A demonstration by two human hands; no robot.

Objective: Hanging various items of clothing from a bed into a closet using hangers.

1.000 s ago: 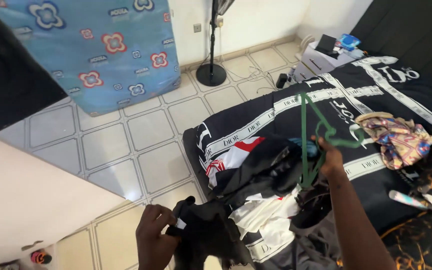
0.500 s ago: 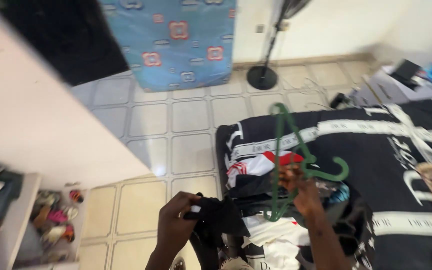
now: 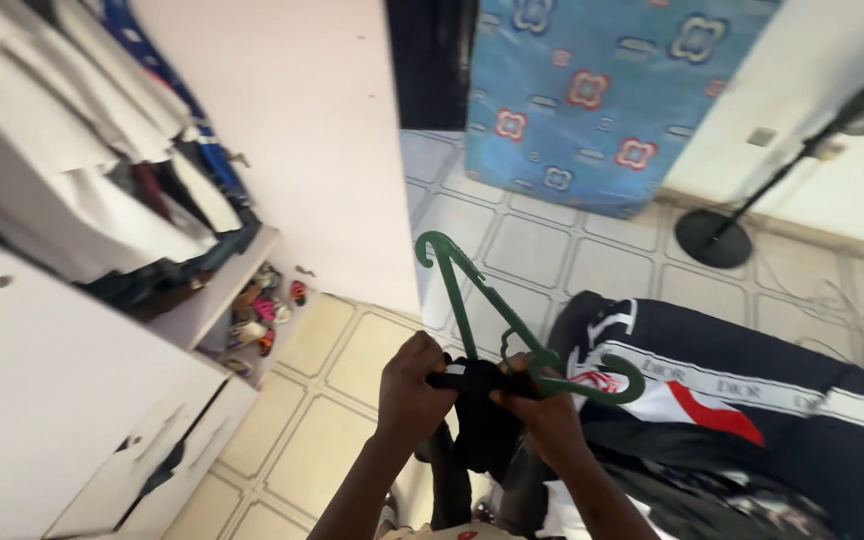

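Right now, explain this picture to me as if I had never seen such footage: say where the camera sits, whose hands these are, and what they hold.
The single view comes from a camera worn on a person's head, looking down at that person's own two bare hands. The left hand pinches a black garment by its top edge. The right hand also grips the garment and holds a green plastic hanger whose hook curls to the right. Below is a tiled floor. A bed under a black and white cover stands to the right, an open wardrobe with clothes and shoes to the left. A blue flowered mattress leans on the wall beside a standing fan.
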